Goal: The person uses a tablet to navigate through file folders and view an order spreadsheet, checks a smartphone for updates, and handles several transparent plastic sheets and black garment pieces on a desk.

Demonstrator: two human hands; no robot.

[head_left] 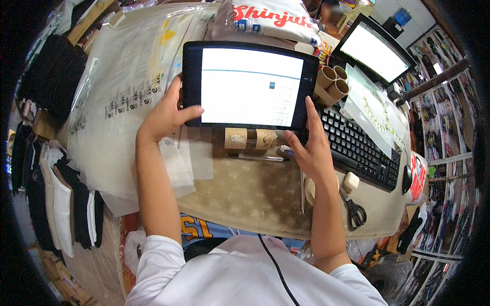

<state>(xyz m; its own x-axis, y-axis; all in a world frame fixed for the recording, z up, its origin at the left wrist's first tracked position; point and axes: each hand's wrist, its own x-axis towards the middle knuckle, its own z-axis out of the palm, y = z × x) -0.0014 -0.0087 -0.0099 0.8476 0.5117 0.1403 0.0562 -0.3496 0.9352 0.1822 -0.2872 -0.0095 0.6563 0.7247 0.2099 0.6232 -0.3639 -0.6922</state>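
A black-framed tablet (245, 94) with a bright white page on its screen is held up over the desk. Its left edge rests in my left hand (166, 112), with the thumb on the front of the frame and the fingers behind. At the right edge and lower right corner, my right hand (314, 148) grips it between thumb and fingers. Below the tablet lies a brown cardboard tube (236, 138), partly covered by it. Scissors with black handles (356, 211) and a small whitish case (351, 180) lie beside my right forearm.
Stacked clear plastic bags (122, 102) cover the desk's left side. On the right are a black keyboard (357, 148), a mouse (407, 178), upright cardboard tubes (337, 87) and a monitor (375, 51). A wrapped white garment (270, 20) lies behind the tablet. Folded clothes (61, 204) hang left.
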